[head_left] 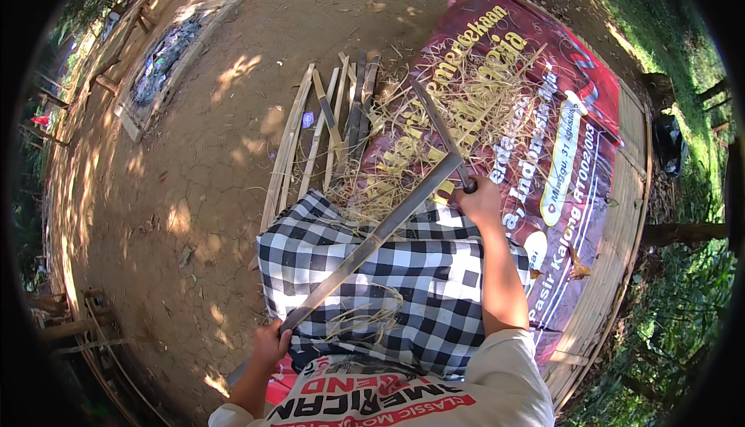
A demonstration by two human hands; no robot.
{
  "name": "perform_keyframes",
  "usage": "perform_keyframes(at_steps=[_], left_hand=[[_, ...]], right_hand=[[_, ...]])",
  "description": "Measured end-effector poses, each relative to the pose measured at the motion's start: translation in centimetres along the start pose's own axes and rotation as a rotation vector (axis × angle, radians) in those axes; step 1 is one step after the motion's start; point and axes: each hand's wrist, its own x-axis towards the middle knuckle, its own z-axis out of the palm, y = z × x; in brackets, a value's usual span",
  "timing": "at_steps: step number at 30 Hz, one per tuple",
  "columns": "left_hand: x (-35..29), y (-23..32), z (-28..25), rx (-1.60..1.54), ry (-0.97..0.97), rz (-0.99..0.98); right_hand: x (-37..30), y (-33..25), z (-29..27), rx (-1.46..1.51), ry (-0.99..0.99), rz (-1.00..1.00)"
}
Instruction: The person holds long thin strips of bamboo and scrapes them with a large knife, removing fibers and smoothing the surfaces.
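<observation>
My left hand (268, 344) is closed round the near end of a long bamboo strip (365, 250). The strip slants up and to the right across my lap. In my right hand (481, 202) is the dark handle of a machete (439, 126), its long blade pointing away and to the left. Near its handle, the blade meets or overlaps the far end of the strip; whether they touch I cannot tell. A black-and-white checkered cloth (434, 279) covers my lap, with a few pale shavings on it. Loose shavings (485, 89) lie heaped on a dark red printed banner (601, 101) beyond.
Several bamboo strips (291, 155) lie side by side ahead, left of the banner. A slatted bamboo platform (621, 248) edges the right side under the banner. Bare earth (178, 217) spreads leftward to a wood-framed pit (167, 62) with ash and litter.
</observation>
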Motion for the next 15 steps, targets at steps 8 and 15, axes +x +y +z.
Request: perform_keyframes(at_steps=[8, 15], left_hand=[[0.0, 0.1, -0.1, -0.035, 0.026, -0.035], [-0.6, 0.1, 0.6, -0.008, 0.068, -0.045]], right_hand=[[-2.6, -1.2, -0.3, 0.127, 0.027, 0.116], [-1.6, 0.7, -0.1, 0.269, 0.133, 0.128]])
